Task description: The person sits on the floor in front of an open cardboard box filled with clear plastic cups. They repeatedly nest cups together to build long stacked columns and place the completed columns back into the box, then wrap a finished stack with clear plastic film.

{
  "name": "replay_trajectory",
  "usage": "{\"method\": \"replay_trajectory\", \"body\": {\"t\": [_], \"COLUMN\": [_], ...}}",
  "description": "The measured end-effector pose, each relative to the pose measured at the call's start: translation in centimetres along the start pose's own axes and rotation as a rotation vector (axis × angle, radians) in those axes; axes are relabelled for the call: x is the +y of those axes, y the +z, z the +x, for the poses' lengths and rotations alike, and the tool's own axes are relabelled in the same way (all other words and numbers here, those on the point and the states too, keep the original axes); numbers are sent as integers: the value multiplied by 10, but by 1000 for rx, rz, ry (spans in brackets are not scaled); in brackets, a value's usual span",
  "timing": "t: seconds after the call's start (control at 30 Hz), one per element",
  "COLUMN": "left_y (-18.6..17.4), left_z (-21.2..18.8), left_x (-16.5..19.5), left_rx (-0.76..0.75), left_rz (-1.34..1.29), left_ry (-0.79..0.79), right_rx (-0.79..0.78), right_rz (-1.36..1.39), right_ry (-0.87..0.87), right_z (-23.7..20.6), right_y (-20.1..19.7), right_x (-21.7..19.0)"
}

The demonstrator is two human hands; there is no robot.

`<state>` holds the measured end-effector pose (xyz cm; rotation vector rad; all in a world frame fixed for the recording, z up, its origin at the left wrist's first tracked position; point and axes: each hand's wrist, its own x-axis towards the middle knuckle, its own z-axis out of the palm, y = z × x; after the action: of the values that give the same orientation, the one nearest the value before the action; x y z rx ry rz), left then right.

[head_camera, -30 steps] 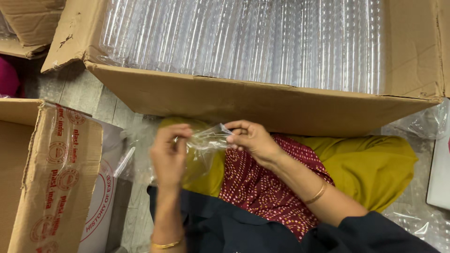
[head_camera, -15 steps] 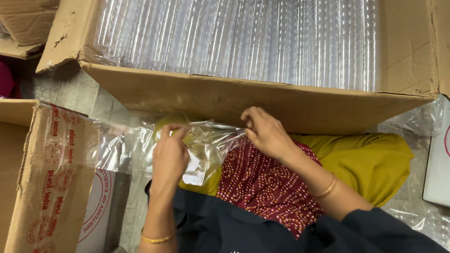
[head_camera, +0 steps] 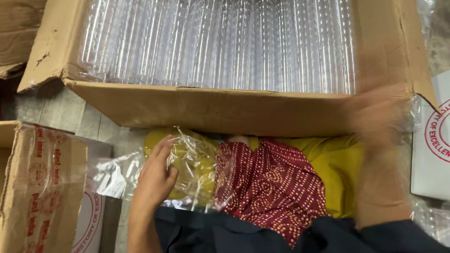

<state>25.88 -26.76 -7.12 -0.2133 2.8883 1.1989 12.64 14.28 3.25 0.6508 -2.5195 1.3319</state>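
A crinkled clear plastic bag lies spread over my lap, across yellow cloth and a red dotted cloth. My left hand rests flat on the bag's left part and holds it down. My right hand is a motion blur at the right corner of the big cardboard box, away from the bag. Whether it holds anything is lost in the blur. The big box is packed with rows of clear ribbed plastic pieces.
A cardboard box with red print stands at the left, with a white printed carton beside it. Another white carton sits at the right edge, with crumpled clear plastic below it. Grey floor shows at the left.
My right hand has let go of the bag and swung right and up to the box's corner. The bag has gone from pulled between both hands to lying spread under my left hand.
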Motion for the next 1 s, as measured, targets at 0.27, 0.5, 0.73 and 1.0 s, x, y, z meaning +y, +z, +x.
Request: {"method": "replay_trajectory", "body": {"t": [0.27, 0.5, 0.73, 1.0], "left_y": [9, -2, -5, -8], "left_z": [6, 2, 5, 34], "left_x": [13, 21, 29, 26], "left_rx": [28, 37, 101, 159], "left_rz": [-61, -104, -174, -114], "left_ry": [132, 24, 118, 361], "right_rx": [322, -489, -881, -535], "right_rz": [-419, -401, -361, 233], "right_ry": [-15, 199, 703, 696], "right_z": [7, 136, 181, 175], "right_y": [-55, 60, 186, 166], "right_x": [60, 80, 100, 129]}}
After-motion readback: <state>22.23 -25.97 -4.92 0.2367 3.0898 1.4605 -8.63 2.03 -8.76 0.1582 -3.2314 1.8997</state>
